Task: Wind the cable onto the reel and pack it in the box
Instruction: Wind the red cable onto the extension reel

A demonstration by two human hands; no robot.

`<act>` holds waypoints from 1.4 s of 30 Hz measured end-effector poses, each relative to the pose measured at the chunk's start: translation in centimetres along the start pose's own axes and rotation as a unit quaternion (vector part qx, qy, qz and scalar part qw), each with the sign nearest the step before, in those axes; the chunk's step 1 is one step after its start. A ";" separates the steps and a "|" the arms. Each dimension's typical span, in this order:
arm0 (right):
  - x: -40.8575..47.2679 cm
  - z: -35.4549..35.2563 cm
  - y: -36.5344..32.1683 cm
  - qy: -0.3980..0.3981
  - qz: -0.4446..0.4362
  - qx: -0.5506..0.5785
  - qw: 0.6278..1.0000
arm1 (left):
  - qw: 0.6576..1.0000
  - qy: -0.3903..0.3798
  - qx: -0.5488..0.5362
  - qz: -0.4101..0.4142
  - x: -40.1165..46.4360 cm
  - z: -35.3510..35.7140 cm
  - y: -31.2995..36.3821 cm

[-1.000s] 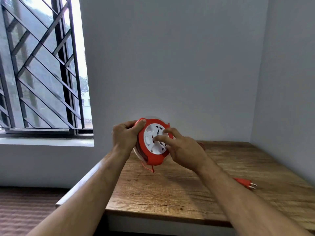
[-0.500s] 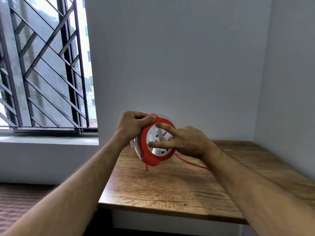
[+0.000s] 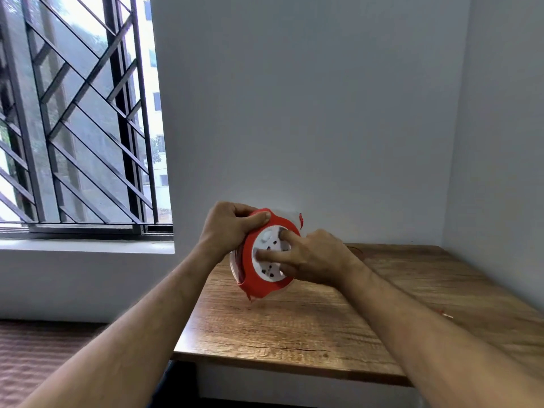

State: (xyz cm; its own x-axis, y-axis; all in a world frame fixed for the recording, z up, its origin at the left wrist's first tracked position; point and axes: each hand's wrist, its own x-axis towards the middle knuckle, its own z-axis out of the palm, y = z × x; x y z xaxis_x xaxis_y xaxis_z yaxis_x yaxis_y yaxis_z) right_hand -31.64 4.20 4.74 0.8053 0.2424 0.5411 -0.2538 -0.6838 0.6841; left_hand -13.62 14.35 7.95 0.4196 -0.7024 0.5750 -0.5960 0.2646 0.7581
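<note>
A round red cable reel (image 3: 259,287) with a white socket face (image 3: 272,270) is held upright above the wooden table (image 3: 294,328). My left hand (image 3: 228,231) grips its top left rim, thumb across the red edge. My right hand (image 3: 316,260) presses two straight fingers on the white face. A short red cable end (image 3: 249,297) hangs under the reel. Part of the red plug (image 3: 442,312) peeks out past my right forearm on the table. No box is in view.
The table stands in a corner, with grey walls behind it and to its right. A barred window (image 3: 82,119) and its sill are to the left. Brown floor (image 3: 35,357) lies beyond the table's left edge.
My right fingers have moved round the white face, turning it. The reel has tilted a little in my left hand, and the view has shifted.
</note>
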 end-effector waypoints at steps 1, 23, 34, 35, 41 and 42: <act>0.4 -0.2 -0.6 -0.005 0.090 0.026 0.996 | 0.999 0.029 -0.013 0.013 -0.1 0.3 0.0; -0.8 -0.7 -0.3 -0.054 0.149 0.101 0.982 | 0.979 0.147 -0.099 -0.104 -0.9 0.6 -0.3; -1.0 -1.2 0.7 -0.041 -0.076 -0.007 0.996 | 0.989 -0.075 0.056 -0.115 0.0 -0.2 2.2; -0.8 -1.3 0.6 -0.025 -0.090 -0.015 0.995 | 0.989 -0.080 0.061 -0.111 0.1 0.0 2.4; -1.1 0.1 -0.6 0.016 0.061 0.003 0.998 | 0.998 -0.020 -0.001 -0.059 -0.2 1.1 1.9; -0.9 0.2 -1.3 0.018 0.146 0.037 0.988 | 0.999 0.002 -0.016 -0.042 -0.3 1.4 1.7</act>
State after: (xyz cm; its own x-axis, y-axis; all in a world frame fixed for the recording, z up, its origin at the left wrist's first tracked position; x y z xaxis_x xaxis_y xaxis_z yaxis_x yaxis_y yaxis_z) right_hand -31.93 4.72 3.32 0.6836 0.0515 0.7281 -0.4306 -0.7770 0.4593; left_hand -15.72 14.06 8.69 0.4706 -0.7203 0.5096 -0.5355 0.2259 0.8138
